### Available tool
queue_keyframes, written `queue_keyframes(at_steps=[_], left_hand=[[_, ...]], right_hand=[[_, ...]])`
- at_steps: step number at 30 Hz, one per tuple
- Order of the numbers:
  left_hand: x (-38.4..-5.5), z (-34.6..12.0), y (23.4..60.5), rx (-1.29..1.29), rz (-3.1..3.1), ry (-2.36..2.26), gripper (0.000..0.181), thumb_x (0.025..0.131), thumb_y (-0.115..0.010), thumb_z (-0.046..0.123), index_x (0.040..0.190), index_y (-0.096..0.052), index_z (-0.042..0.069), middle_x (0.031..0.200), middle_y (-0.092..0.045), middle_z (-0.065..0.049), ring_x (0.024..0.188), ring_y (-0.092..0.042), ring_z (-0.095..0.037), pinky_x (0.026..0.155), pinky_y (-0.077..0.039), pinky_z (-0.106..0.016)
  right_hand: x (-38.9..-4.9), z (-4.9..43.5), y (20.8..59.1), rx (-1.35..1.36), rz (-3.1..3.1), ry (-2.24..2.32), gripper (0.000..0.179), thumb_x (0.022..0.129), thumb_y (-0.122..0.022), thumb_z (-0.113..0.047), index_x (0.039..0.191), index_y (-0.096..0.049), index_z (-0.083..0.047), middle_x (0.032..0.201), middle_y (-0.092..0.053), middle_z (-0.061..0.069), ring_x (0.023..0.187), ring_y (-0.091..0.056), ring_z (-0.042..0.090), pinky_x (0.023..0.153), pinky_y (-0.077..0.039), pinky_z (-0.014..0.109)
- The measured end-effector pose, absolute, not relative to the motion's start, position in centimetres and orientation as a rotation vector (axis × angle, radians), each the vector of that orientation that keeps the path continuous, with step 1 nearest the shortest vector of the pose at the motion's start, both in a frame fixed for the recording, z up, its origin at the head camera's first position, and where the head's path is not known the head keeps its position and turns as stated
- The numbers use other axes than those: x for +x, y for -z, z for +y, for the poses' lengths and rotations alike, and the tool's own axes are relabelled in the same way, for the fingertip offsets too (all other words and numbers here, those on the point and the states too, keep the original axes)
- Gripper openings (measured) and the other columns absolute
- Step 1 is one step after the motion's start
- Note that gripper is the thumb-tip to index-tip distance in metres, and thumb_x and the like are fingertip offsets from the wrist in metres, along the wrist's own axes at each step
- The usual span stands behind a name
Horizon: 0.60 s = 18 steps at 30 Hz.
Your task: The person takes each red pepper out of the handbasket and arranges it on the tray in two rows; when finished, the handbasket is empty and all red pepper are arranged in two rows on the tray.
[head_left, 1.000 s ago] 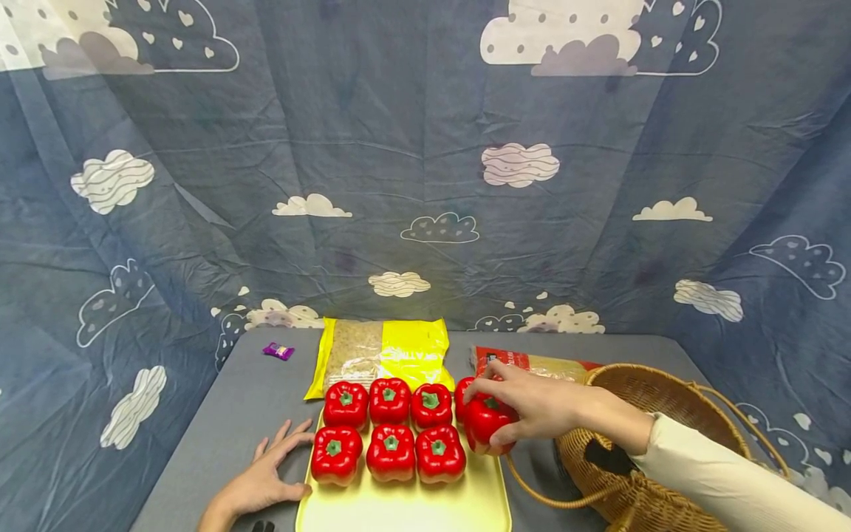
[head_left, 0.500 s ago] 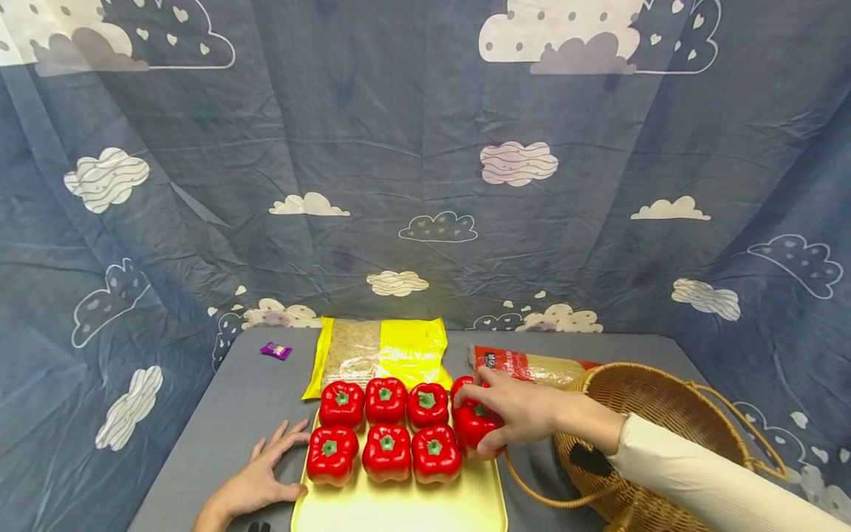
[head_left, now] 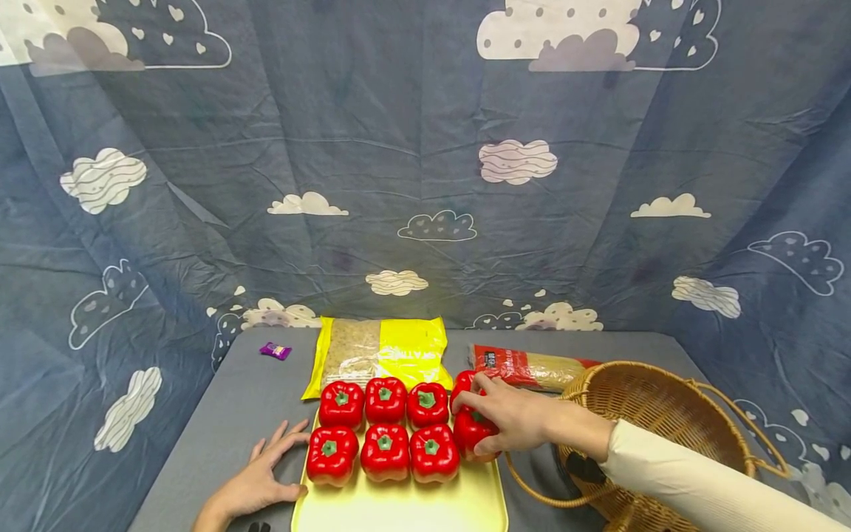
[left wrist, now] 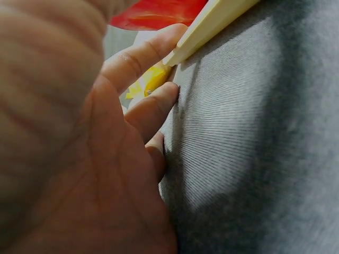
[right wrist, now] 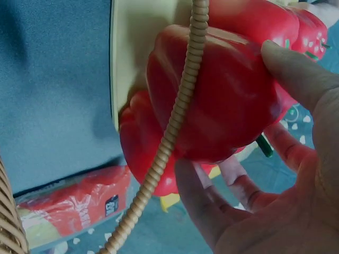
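Note:
My right hand (head_left: 515, 415) grips a red bell pepper (head_left: 470, 437) at the right end of the front row on the yellow tray (head_left: 399, 510). In the right wrist view, thumb and fingers span the held pepper (right wrist: 217, 95), its green stem toward the palm. Several more red bell peppers stand stem up in two rows, such as the front left pepper (head_left: 332, 454). A back-row pepper (head_left: 463, 383) is partly hidden behind my right fingers. At the tray's left edge rests my left hand (head_left: 255, 476), fingers spread. Its fingertip touches the tray wall (left wrist: 204, 34) in the left wrist view.
A wicker basket (head_left: 654, 395) stands at the right, its looped handle (head_left: 552, 502) reaching toward the tray. Behind the tray lie a yellow bag (head_left: 415, 347) and a red noodle-like packet (head_left: 505, 363). A small purple wrapped sweet (head_left: 275, 351) lies at the back left.
My right hand has shifted a little left and down with the bell pepper, bringing it close beside the front-row pepper. The left hand stays at the tray edge.

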<state>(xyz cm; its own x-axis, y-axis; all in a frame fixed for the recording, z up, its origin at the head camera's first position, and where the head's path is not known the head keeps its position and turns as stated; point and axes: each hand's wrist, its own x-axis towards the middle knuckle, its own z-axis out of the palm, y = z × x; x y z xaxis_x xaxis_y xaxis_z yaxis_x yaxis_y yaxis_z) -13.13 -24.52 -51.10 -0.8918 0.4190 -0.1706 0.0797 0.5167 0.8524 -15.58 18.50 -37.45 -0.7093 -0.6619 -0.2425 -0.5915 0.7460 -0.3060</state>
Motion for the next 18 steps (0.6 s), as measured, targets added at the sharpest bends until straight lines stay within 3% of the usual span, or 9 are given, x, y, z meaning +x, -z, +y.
queue_keyframes(at_steps=[18], left_hand=[[-13.2,-24.5,51.2,0.388,2.397,-1.319,0.068,0.077,-0.084,0.022,0.137,-0.054,0.015,0.163,-0.021,-0.026,0.148,0.011,-0.055,0.103,0.016,-0.078]], right_hand=[[-15.2,17.5,38.8,-0.89,2.668,0.064,0.053,0.079,-0.084,-0.042,0.122,-0.058,-0.027,0.11,-0.049,0.004,0.088,-0.058,0.02,0.066,-0.054,0.037]])
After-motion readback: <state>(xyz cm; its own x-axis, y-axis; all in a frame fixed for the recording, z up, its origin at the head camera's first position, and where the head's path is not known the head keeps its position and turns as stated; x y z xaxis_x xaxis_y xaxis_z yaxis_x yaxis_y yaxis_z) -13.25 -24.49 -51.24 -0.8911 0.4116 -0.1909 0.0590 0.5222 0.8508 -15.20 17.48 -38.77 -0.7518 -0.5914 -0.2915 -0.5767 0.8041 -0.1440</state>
